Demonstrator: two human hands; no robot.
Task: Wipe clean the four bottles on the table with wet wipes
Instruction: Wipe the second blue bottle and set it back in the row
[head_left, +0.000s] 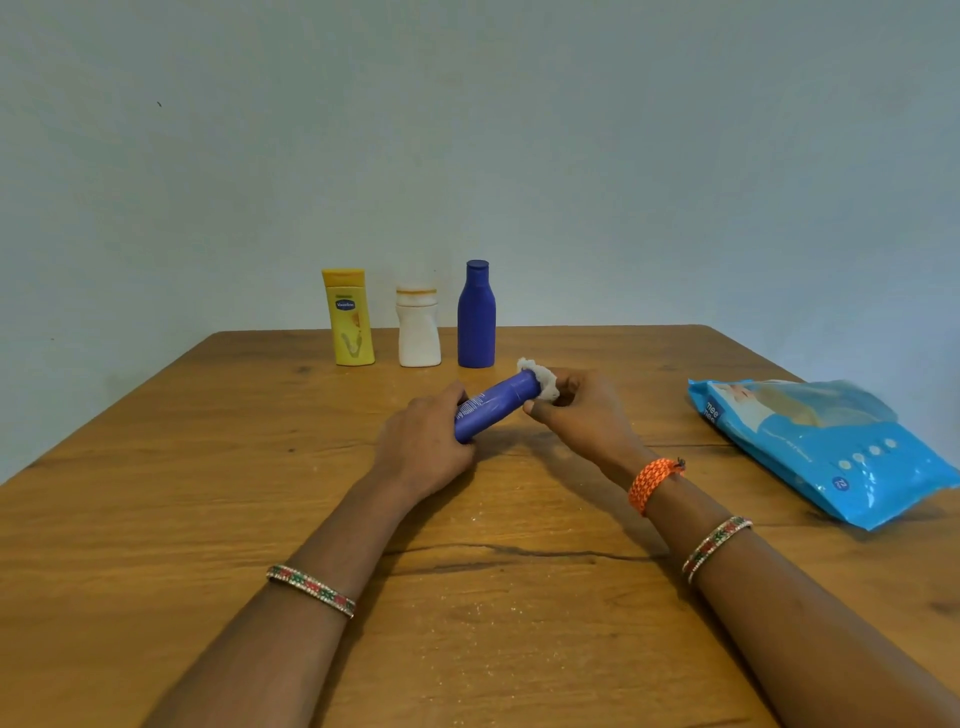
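Our forearms were bare, with no sleeves showing. On the left forearm (291, 618) we wore one thin bangle (310, 590) patterned in red, green and silver. On the right forearm (779, 597) we wore a matching bangle (717, 546), and nearer the wrist a braided orange thread band (653, 480) with a small knot.

Your left hand (423, 451) covers the near end of the held bottle (496, 408); its label print is too small to read. The wipe (540, 382) and your right hand (582, 415) hide the far end, so you can't see the cap. Pack (826, 447) is cut off at the right edge, top face blurred by glare, small print unreadable. Both your forearms run off the bottom edge. White bottle (418, 332) shows no readable label.
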